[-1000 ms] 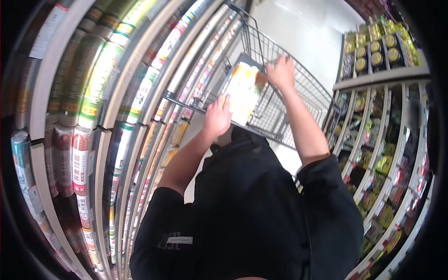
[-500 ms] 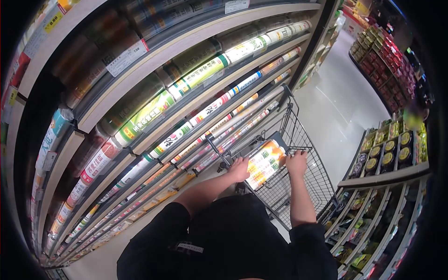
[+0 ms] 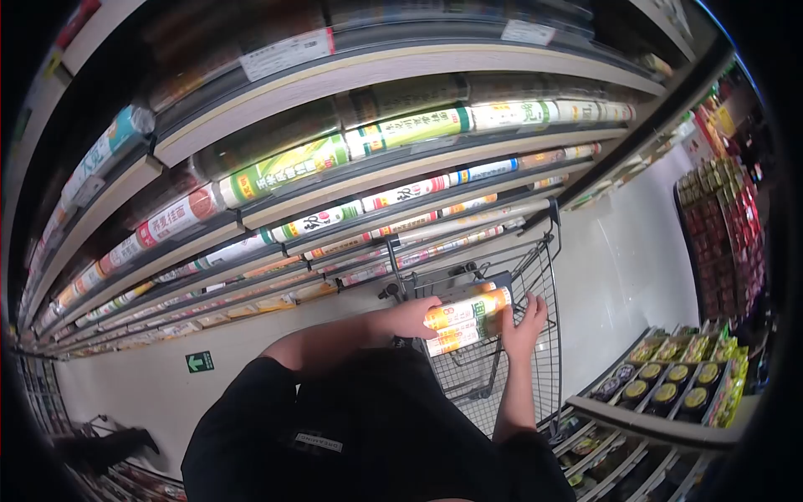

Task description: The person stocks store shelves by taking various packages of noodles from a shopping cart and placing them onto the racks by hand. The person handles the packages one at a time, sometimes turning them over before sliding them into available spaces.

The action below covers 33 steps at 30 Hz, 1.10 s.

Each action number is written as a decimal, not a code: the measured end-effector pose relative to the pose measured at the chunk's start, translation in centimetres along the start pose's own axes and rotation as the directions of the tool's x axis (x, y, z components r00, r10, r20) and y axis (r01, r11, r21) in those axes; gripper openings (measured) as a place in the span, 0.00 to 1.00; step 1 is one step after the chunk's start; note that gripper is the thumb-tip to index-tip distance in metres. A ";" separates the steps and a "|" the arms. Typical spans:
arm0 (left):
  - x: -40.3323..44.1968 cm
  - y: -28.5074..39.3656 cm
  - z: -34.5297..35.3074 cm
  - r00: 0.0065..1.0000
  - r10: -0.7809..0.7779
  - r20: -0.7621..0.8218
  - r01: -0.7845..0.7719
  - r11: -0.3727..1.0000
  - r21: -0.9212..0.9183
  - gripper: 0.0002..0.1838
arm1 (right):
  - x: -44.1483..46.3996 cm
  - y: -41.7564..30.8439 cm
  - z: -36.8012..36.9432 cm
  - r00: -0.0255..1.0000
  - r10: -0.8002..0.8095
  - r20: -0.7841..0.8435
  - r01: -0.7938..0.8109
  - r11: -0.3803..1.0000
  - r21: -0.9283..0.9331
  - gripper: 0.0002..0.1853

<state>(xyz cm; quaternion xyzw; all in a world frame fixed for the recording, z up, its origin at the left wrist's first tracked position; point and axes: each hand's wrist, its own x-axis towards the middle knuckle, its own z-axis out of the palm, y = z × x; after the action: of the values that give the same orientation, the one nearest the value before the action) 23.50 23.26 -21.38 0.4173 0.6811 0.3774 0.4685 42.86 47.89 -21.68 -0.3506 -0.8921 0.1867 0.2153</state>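
Package [image 3: 456, 322] front and centre, folks, orange and white, lying over the near end of the cart [image 3: 542, 381]! We see the left hand [image 3: 416, 317] on it, fingers curled round the left end, holding firm. Across at the other end, the right hand [image 3: 523, 325] stands with its fingers wide, thumb just beside the print; whether it touches, we cannot tell. Wire mesh shows below, and we have pale floor [image 3: 590, 251] on both sides.

Up top, shelves [image 3: 435, 60] sweep across our view, loaded with wrapped rolls [image 3: 288, 171] in green, white and red, price tags [image 3: 287, 54] along the edge. Over on the right, we spot dark tubs [image 3: 665, 393] with yellow labels, and a red display [image 3: 711, 226] beyond. Low on the left, a green arrow sign [image 3: 199, 361] marks the floor, and near the corner lies a dark shape [image 3: 104, 450] we cannot make out.
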 end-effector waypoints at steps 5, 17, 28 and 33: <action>-6.9 5.5 -6.1 0.986 0.008 -0.166 0.005 0.997 0.077 0.37 | 5.5 -8.3 -3.6 0.820 -0.131 0.557 -0.474 0.392 0.789 0.32; -26.4 22.2 -22.0 0.816 0.269 -0.513 0.167 0.739 0.653 0.39 | 16.3 -31.7 -11.3 0.602 -0.774 0.196 0.075 0.299 0.951 0.36; -32.9 28.4 -32.9 0.557 0.459 -0.692 0.253 0.700 0.668 0.29 | 24.9 -48.1 -15.4 0.558 -0.829 -0.027 0.467 0.287 0.836 0.28; -33.1 27.4 -34.6 0.477 0.324 -0.817 0.485 0.678 0.553 0.33 | 26.3 -50.5 -13.6 0.577 -0.814 0.063 0.537 0.436 0.722 0.32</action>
<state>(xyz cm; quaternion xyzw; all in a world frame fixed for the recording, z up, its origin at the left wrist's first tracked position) 3.45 -1.45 23.69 0.2765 0.9293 0.2039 -0.1357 4.91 34.33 20.82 0.1893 -0.8590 0.4372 0.1874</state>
